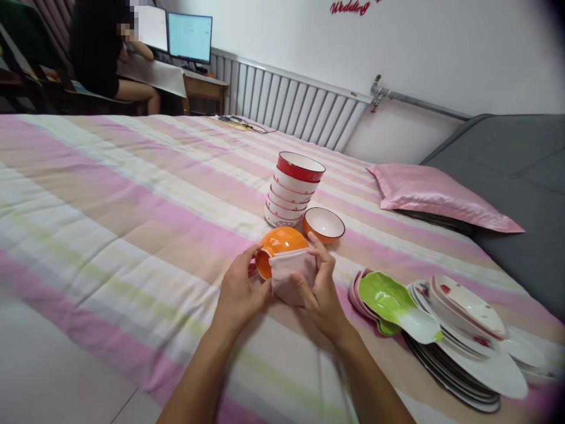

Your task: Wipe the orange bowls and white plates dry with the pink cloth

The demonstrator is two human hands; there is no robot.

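An orange bowl (286, 238) is tilted on its side between my hands, its foot ring turned to the left. My left hand (241, 288) is closed on the bowl near that foot, thumb below and fingers above. With my right hand (321, 288) I press a pale pink cloth (289, 274) against the bowl's side, the fingers over its upper right edge. Just behind stands a stack of red and white bowls (291, 191). Beside the stack, a second orange bowl (324, 225) with a white inside sits upright.
To the right lie a green leaf-shaped dish (388, 297) and stacked plates (459, 368), with a white oval dish (470, 306) on top. A pink pillow (436, 191) rests by the grey headboard (507, 153). Cables (242, 122) lie at the bed's far edge; a person (99, 53) sits at a desk beyond.
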